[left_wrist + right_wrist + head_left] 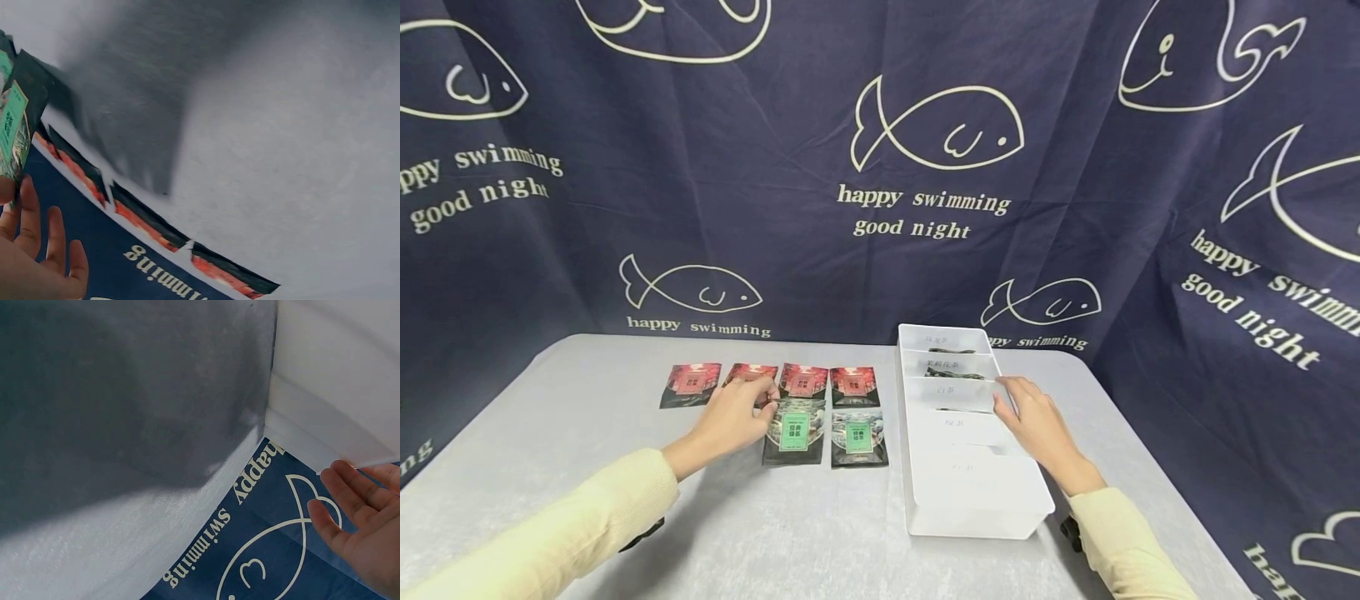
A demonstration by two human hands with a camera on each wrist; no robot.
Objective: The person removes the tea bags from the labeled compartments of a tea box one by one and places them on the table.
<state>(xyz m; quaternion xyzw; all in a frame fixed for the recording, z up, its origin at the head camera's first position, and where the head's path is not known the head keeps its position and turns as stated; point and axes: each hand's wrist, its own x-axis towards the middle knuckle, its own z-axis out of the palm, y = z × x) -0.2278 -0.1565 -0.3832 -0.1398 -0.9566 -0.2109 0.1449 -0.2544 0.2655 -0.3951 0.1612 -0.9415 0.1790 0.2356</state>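
My left hand (735,417) pinches the upper left corner of a green-labelled black tea packet (794,433) between thumb and index finger. In the left wrist view this packet (19,109) hangs upright from the fingertips, the other fingers spread loosely. A second green-labelled packet (857,437) lies just right of it. Behind them is a row of several red tea packets (853,387), one partly covered by the left hand. My right hand (1037,421) rests at the right rim of a white divided box (977,492), its fingers (353,487) loosely extended along the edge.
The box has several stepped compartments with handwritten labels; dark packets (955,372) show in the back ones. A grey table (737,533) bears everything. A dark blue curtain (805,208) with white fish drawings hangs behind and beside it.
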